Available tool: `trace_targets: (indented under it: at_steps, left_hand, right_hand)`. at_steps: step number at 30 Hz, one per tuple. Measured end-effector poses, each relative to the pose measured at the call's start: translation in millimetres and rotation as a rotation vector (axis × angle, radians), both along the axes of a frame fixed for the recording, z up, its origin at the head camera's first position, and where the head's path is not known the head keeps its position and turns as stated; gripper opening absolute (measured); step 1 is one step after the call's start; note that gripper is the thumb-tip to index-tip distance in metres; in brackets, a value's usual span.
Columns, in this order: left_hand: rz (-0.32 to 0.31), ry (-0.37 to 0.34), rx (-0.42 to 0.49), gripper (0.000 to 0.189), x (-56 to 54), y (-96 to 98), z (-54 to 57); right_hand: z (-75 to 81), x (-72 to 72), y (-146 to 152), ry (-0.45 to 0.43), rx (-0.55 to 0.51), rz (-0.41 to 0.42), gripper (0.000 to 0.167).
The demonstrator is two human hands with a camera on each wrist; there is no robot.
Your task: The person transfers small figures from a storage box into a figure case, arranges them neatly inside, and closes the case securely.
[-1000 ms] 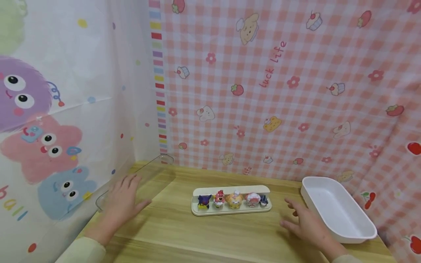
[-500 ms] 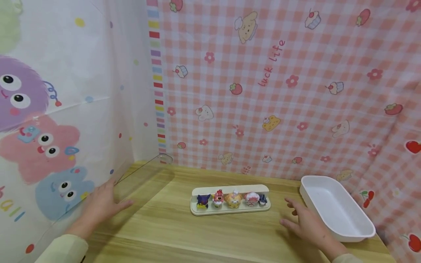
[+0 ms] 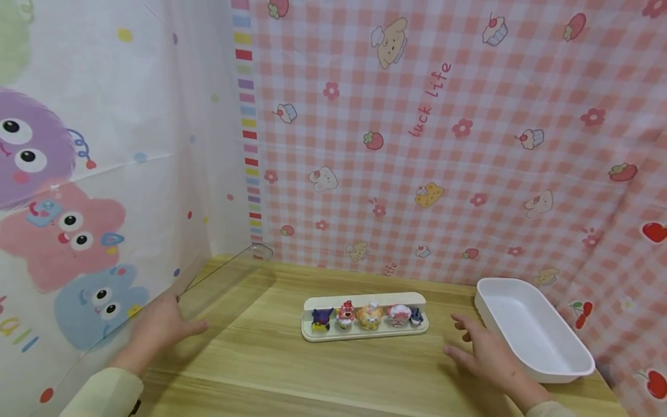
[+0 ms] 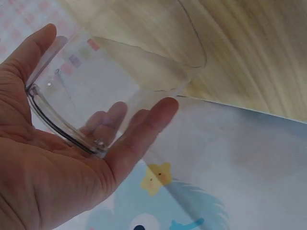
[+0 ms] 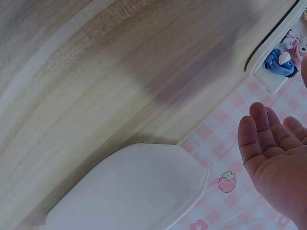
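Note:
A long clear plastic cover lies at the back left of the wooden table. My left hand holds its near end, thumb on one side and fingers on the other; several of those fingers show through the plastic in the left wrist view. My right hand is held above the table with loosely bent fingers and nothing in them. Between the hands stands a cream display base with a row of small figurines. A blue figurine at its right end shows in the right wrist view.
Just right of my right hand sits a white rectangular tray. A pink checked cloth hangs behind the wooden table, and a white cartoon-print cloth closes off the left side.
My left hand has moved left and toward me along the clear cover, to its near end. The right hand, figurines and tray have stayed in place.

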State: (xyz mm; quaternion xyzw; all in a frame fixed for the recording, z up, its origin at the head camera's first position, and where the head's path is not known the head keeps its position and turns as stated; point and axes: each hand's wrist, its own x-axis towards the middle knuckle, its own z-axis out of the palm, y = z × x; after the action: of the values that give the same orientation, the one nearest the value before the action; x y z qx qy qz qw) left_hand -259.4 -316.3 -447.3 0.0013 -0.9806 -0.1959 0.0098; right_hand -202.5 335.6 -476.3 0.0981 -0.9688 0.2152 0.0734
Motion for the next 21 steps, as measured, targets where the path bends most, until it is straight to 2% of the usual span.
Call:
trace_targets:
  at_steps: [5, 12, 17, 21]
  left_hand:
    - [-0.005, 0.029, 0.034, 0.115, 2.4, -0.5, -3.1]
    - [-0.021, 0.157, 0.036, 0.104, 6.3, 4.0, -8.2]
    - [-0.071, 0.242, 0.053, 0.099, 9.2, 16.0, -1.5]
    - [-0.123, 0.257, 0.096, 0.098, 13.1, 34.3, 9.8]
  right_hand:
    - [1.2, 0.2, -2.8, 0.01, 0.008, -0.01, 0.075]
    - [0.9, -1.4, -4.8, 0.036, 0.0, -0.011, 0.072]
    - [7.6, -7.2, -6.8, 0.029, -0.004, -0.007, 0.072]
    - [22.6, -12.1, -13.4, 0.035, -0.044, 0.012, 0.072]
